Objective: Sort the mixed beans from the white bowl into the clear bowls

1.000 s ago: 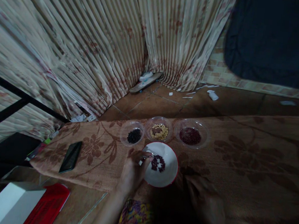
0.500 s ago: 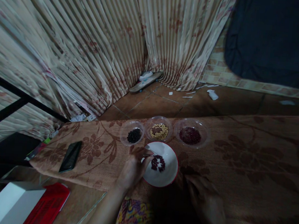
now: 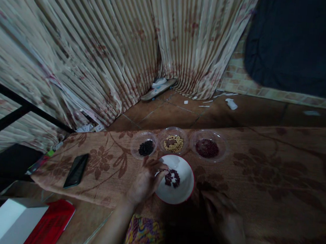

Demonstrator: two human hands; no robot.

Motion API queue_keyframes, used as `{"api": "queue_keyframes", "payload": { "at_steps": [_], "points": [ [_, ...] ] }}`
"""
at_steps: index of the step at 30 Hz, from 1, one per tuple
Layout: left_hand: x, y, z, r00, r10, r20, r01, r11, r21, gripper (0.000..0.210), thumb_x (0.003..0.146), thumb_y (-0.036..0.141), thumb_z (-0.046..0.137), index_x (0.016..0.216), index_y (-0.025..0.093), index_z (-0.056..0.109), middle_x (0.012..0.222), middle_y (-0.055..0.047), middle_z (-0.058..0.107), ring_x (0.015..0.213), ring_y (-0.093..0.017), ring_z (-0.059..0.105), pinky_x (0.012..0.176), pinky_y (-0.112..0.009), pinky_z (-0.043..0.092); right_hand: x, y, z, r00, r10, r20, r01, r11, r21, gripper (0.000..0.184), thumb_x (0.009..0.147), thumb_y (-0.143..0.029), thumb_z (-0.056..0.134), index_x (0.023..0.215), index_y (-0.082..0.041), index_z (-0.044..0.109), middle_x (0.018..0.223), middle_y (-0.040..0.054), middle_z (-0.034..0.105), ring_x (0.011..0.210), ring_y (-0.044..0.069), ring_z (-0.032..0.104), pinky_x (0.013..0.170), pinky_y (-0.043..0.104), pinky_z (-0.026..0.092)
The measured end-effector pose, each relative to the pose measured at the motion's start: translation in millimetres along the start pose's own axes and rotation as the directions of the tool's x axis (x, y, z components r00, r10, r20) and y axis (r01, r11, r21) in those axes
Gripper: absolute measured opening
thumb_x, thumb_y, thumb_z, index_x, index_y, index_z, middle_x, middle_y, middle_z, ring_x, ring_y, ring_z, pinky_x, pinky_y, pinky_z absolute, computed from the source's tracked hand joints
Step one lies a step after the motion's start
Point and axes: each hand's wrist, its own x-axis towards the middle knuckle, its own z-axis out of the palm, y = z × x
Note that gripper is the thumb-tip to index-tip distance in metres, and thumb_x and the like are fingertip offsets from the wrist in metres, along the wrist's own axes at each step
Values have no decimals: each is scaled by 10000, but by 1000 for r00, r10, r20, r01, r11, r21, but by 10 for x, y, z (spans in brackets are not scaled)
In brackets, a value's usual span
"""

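My left hand (image 3: 147, 179) is at the left rim of a white bowl (image 3: 184, 185) with a red edge, its fingers closed on slim, shiny tweezers (image 3: 165, 170). Their tips reach over dark red beans (image 3: 172, 179) lying in the bowl's bottom; whether they pinch a bean is too small to tell. Deep shadow covers my right hand (image 3: 223, 213) on the cloth, right of the bowl, and hides how its fingers are set. Behind the bowl stand three clear plastic bowls with black beans (image 3: 146, 147), yellow beans (image 3: 173, 143) and dark red beans (image 3: 207, 147).
A phone (image 3: 76, 171) lies to the left on the brown patterned tablecloth (image 3: 263, 175). Below left are a white box (image 3: 8, 219) and a red bag (image 3: 50, 222). Striped curtains (image 3: 124, 40) hang beyond the table, with litter (image 3: 231, 103) on the tiled floor.
My left hand and the tweezers shift very slightly over the beans. The bowls and my right hand stay where they were.
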Motion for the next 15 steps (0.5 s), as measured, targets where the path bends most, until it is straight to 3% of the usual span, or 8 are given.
{"api": "queue_keyframes", "payload": {
  "at_steps": [15],
  "points": [
    [52, -76, -53, 989, 121, 87, -122, 993, 3, 148, 941, 241, 556, 1028, 260, 674, 966, -13, 710, 965, -162, 634, 1120, -431, 284, -4, -8, -8, 999, 34, 18, -34, 999, 10, 259, 935, -280, 451, 1040, -242, 685, 998, 36, 718, 882, 188, 668, 769, 321, 539]
  ]
}}
